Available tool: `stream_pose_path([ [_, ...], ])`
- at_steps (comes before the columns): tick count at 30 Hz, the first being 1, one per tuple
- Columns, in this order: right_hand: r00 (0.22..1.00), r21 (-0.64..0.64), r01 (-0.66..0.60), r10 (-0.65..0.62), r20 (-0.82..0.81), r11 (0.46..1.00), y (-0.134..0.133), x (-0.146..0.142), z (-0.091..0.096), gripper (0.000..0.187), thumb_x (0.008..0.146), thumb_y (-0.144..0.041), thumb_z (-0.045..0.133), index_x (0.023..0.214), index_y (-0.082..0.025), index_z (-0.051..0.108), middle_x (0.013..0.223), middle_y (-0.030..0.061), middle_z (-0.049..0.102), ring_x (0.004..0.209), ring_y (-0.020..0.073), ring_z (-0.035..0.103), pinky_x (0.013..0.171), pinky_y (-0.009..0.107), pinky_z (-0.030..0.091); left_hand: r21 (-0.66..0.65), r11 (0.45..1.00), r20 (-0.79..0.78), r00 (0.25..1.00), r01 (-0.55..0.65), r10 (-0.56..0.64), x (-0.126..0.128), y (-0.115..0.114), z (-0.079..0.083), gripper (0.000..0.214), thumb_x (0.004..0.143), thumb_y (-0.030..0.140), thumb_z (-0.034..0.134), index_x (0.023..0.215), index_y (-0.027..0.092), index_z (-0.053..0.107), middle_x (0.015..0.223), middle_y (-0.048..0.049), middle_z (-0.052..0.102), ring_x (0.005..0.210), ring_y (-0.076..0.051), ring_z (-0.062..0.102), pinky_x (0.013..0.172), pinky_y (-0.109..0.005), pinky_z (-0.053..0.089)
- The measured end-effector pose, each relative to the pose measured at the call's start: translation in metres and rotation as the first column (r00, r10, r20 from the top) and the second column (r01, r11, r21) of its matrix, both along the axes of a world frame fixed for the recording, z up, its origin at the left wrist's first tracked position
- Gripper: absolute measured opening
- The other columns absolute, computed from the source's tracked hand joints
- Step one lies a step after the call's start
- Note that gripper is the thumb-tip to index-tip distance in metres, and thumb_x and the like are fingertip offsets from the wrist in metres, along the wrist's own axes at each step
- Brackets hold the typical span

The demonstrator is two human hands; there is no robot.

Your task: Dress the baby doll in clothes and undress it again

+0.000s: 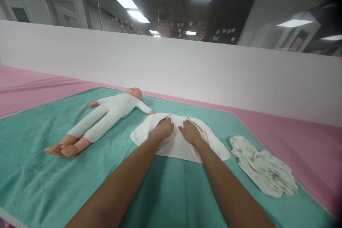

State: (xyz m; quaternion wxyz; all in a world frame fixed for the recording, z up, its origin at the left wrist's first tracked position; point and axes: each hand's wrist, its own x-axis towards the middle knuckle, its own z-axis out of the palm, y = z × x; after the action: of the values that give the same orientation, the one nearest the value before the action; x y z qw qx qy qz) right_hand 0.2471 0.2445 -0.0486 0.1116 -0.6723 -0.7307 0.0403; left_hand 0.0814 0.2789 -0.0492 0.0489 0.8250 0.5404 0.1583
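Note:
A white cloth [177, 148], possibly a small garment, lies spread on the green blanket [171, 192] in front of me. On its left part rests my left hand [165, 128], palm down with fingers stretched out. My right hand [190, 131] lies flat on the right part, fingers a little spread, beside a fold that shows a patterned inner side. Neither hand grips the cloth. To the left a baby doll [117, 107] in a white bodysuit lies on its back, one of its hands close to the cloth's upper left edge.
A crumpled white cloth with a faint print [264, 167] lies on the blanket at the right. Pink matting [301, 139] shows around the blanket. Behind stands a low white wall [171, 67] with a mirror or glass [171, 3] above it.

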Motion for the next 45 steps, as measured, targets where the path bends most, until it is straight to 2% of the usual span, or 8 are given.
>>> stream_pose_path([
  [12,0.998,-0.003,0.015,-0.015,0.061,1.000,-0.007,-0.007,-0.001,0.068,0.094,-0.052,0.017,0.143,-0.006,0.024,0.151,0.0125,0.014,0.140,0.0224,0.008,0.111,0.039,0.013,0.050,0.998,-0.091,0.995,0.036,-0.031,0.001,-0.007,0.008,0.052,0.095,0.030,0.026,0.135,-0.002,0.035,0.134,-0.0253,0.044,0.127,-0.029,0.039,0.102,-0.041,0.032],
  [16,0.996,0.085,-0.028,0.020,0.087,0.996,-0.021,-0.016,0.002,0.066,0.095,-0.050,0.016,0.142,-0.007,0.028,0.151,0.0120,0.015,0.140,0.0215,0.009,0.112,0.037,0.012,0.079,0.995,-0.116,0.992,0.062,-0.053,0.000,-0.007,0.008,0.047,0.094,0.026,0.028,0.131,0.001,0.043,0.134,-0.0237,0.044,0.125,-0.030,0.042,0.102,-0.042,0.033],
  [21,0.996,0.004,-0.058,0.057,0.067,0.998,-0.041,-0.026,0.002,0.070,0.094,-0.055,0.012,0.144,-0.008,0.025,0.151,0.0120,0.016,0.139,0.0213,0.013,0.112,0.038,0.013,0.115,0.986,-0.150,0.983,0.121,-0.103,-0.004,-0.012,0.002,0.039,0.091,0.023,0.038,0.121,0.006,0.055,0.136,-0.0203,0.044,0.127,-0.032,0.040,0.106,-0.044,0.027],
  [32,0.993,-0.011,-0.122,0.122,-0.007,0.992,-0.077,-0.025,0.001,0.076,0.091,-0.059,0.015,0.144,-0.006,0.022,0.151,0.0123,0.013,0.140,0.0232,0.009,0.113,0.041,0.009,0.097,0.995,-0.156,0.988,0.025,-0.010,-0.010,-0.052,0.004,0.059,0.094,0.039,0.028,0.137,-0.001,0.035,0.143,-0.0258,0.029,0.135,-0.033,0.024,0.109,-0.046,0.022],
  [36,0.963,0.030,-0.228,0.230,-0.138,0.973,-0.087,-0.011,0.005,0.069,0.089,-0.059,0.027,0.140,-0.013,0.036,0.147,0.0083,0.028,0.136,0.0220,0.023,0.112,0.037,0.015,0.070,0.997,-0.163,0.986,0.042,-0.030,-0.015,-0.061,0.003,0.062,0.094,0.044,0.023,0.139,0.002,0.034,0.147,-0.0220,0.024,0.137,-0.030,0.020,0.111,-0.044,0.018],
  [40,0.924,0.193,0.072,0.008,-0.383,0.979,-0.085,0.040,0.016,0.047,0.090,-0.048,0.029,0.114,-0.023,0.061,0.122,0.0014,0.058,0.112,0.0164,0.052,0.099,0.027,0.035,0.008,0.998,-0.142,0.988,0.057,-0.055,-0.018,-0.062,0.002,0.062,0.094,0.048,0.020,0.140,0.008,0.032,0.149,-0.0178,0.021,0.138,-0.028,0.019,0.110,-0.045,0.020],
  [42,0.870,0.243,0.338,-0.203,-0.450,0.909,-0.084,0.076,0.021,0.042,0.088,-0.042,0.031,0.110,-0.024,0.062,0.115,0.0004,0.062,0.105,0.0154,0.055,0.092,0.026,0.039,-0.018,0.998,-0.121,0.991,0.059,-0.061,-0.018,-0.061,0.003,0.062,0.094,0.048,0.021,0.140,0.009,0.032,0.150,-0.0169,0.019,0.138,-0.028,0.017,0.110,-0.046,0.019],
  [45,0.818,0.184,0.481,-0.363,-0.446,0.857,-0.084,0.124,0.022,0.041,0.083,-0.034,0.034,0.107,-0.017,0.062,0.105,0.0076,0.065,0.093,0.0189,0.059,0.081,0.030,0.043,-0.025,0.998,-0.095,0.993,0.061,-0.063,-0.019,-0.060,0.004,0.058,0.094,0.048,0.022,0.139,0.012,0.033,0.150,-0.0165,0.020,0.138,-0.028,0.017,0.109,-0.047,0.019],
])
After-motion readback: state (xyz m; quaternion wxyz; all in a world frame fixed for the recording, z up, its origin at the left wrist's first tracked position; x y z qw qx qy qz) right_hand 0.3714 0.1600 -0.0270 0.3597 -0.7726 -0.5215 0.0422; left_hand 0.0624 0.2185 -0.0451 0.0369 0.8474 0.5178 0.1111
